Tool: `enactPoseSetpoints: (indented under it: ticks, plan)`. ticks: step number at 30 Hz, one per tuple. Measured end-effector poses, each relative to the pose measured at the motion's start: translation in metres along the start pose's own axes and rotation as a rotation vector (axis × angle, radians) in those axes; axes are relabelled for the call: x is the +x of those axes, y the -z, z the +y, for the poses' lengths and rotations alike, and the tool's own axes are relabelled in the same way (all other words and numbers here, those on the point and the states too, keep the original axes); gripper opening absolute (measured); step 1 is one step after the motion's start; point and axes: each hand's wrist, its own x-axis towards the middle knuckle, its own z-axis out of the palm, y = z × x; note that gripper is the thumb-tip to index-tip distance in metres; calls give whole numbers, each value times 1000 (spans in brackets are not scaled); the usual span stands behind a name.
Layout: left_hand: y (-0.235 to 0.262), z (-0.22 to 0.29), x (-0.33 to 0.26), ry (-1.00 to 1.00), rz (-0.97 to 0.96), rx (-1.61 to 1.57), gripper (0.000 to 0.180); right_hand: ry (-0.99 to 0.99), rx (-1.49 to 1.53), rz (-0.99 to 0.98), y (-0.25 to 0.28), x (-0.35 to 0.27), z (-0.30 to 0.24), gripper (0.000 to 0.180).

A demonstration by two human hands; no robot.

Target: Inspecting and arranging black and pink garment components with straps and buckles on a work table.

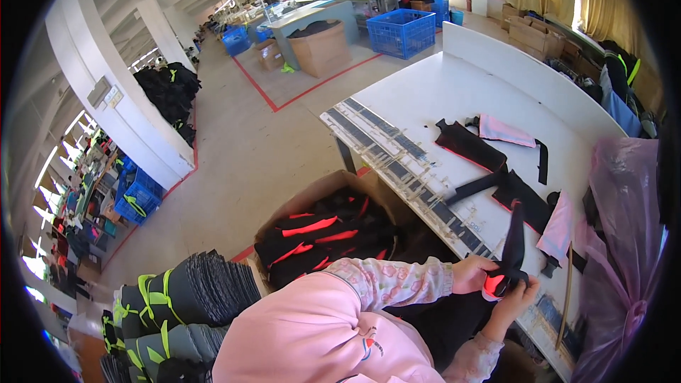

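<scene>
Close to the table's front edge, my left hand (472, 274) and my right hand (513, 303) are both closed on a black fabric piece (512, 245) with a bright red-orange part. One black end of it points up and away from my fingers. The fingers partly hide the middle, where the cloth looks folded or gathered. Beyond my hands on the white table (418, 92) lie more black fabric pieces with red edges (469, 144), pink pieces (506, 130) and black straps (543, 162).
Left of the table stands a cardboard box (284, 209) filled with black and red pieces. Bundles of dark fabric tied with neon-yellow strips (159, 298) are stacked behind it. A purple plastic bag (624, 234) hangs at the right. A blue crate (401, 31) stands farther off.
</scene>
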Motion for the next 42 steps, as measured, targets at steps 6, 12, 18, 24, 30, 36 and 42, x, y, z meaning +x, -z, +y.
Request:
enactPoseSetpoints:
  ticks: [6, 12, 18, 24, 30, 36, 42]
  plan:
    - [9, 13, 13, -267, 284, 348, 15, -297, 740, -148, -17, -8, -4, 11]
    - [44, 13, 27, -1168, 49, 1754, 20, -373, 927, -353, -5, -4, -5, 55]
    - [-25, 11, -14, -13, 356, 655, 27, -203, 726, -213, 13, 1, -27, 34]
    - [-28, 2, -14, -102, 234, 69, 21, 319, -181, -132, 18, -5, -20, 20]
    - [-36, 11, -18, -140, -120, 57, 17, 553, -499, 50, 43, 1, 7, 28]
    - [-15, 20, -13, -91, -259, 450, 21, 421, -253, -66, 56, 7, 20, 39]
    - [-28, 37, -18, -178, -109, 483, 21, 644, -469, -10, 46, -2, 3, 39]
